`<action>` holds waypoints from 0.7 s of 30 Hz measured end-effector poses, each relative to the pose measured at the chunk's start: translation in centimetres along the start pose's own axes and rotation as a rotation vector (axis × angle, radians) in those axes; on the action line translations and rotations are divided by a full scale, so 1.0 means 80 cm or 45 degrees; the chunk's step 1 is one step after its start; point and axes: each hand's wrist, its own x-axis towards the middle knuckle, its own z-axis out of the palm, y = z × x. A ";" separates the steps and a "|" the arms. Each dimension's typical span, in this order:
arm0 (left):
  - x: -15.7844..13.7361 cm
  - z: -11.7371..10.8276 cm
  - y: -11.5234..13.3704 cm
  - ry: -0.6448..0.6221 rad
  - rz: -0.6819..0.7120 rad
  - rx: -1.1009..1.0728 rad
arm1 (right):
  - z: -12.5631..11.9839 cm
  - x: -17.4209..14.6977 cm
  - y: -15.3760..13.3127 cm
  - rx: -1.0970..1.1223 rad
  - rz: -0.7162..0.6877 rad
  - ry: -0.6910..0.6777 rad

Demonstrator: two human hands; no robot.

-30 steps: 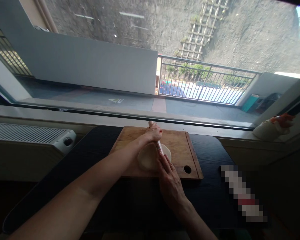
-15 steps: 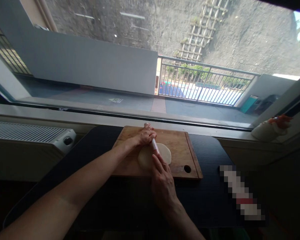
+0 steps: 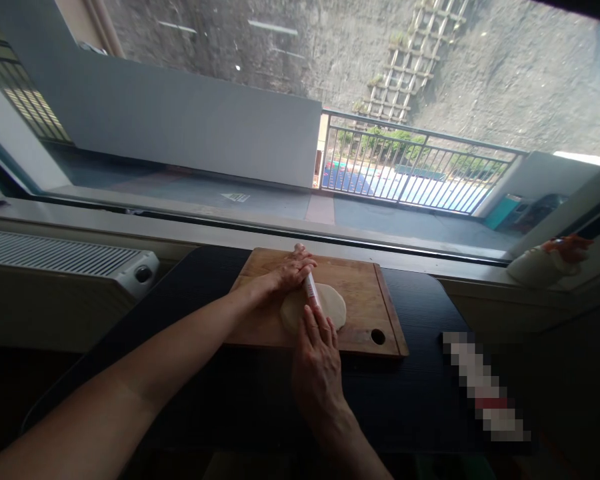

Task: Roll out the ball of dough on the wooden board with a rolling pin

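Observation:
A flattened round of pale dough (image 3: 333, 308) lies on a wooden cutting board (image 3: 360, 287). Across it runs a slim, light rolling pin (image 3: 311, 287) with faint printing on its side. My left hand (image 3: 293, 271) is closed over the far end of the pin, whose tip pokes out beyond the fingers. At the near end, my right hand (image 3: 320, 360) has its fingers laid along and over the pin, close to the dough's near edge. The pin's near tip is hidden beneath that hand.
The board rests on a black table (image 3: 405, 400) below a wide window. A pixelated strip-shaped item (image 3: 483, 387) lies at the table's right. On the sill at right stands a white figure with an orange top (image 3: 550, 263). A white radiator (image 3: 80, 257) is at left.
My right hand has shifted slightly left and turned flatter over the pin's near end. The left hand keeps its place on the far end. The whole view has moved a little.

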 end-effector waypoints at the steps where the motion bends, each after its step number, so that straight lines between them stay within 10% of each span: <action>1: 0.000 0.000 -0.001 -0.027 0.021 0.011 | -0.004 -0.001 0.004 0.008 -0.011 -0.008; 7: 0.014 -0.002 0.008 -0.158 0.074 0.061 | -0.023 -0.022 0.033 0.111 0.017 0.043; 14: 0.004 0.001 0.039 -0.108 0.044 0.089 | -0.005 -0.034 -0.017 0.085 -0.125 -0.076; 21: -0.019 0.009 0.079 -0.082 0.026 0.084 | -0.073 -0.082 0.050 0.139 0.032 0.075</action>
